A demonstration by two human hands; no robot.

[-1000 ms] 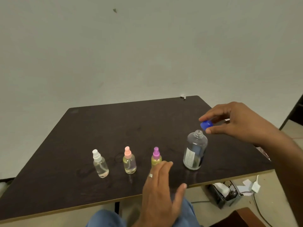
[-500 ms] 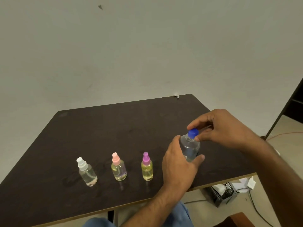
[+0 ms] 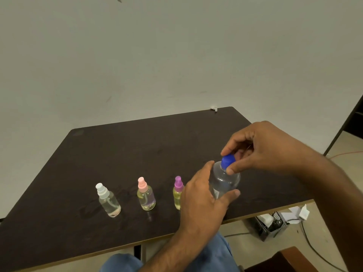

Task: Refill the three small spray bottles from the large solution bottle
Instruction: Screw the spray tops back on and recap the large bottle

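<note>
The large clear solution bottle (image 3: 224, 180) stands near the table's front right. My left hand (image 3: 204, 199) grips its body from the left. My right hand (image 3: 263, 148) pinches the blue cap (image 3: 227, 160), which sits on the bottle's neck. To the left stand three small spray bottles in a row, all capped: one with a white top (image 3: 109, 201), one with a pink top (image 3: 146, 195) and one with a purple top (image 3: 177, 193), the last partly hidden behind my left hand.
The dark brown table (image 3: 137, 146) reaches back to a plain wall. On the floor at the right lie a black mesh basket (image 3: 269, 226), white paper scraps (image 3: 296, 212) and a cable. A brown chair corner (image 3: 284, 260) shows at bottom right.
A second ago the cap was held off the open bottle and my left hand hovered free. The cap has come down onto the neck and my left hand has taken hold of the bottle.
</note>
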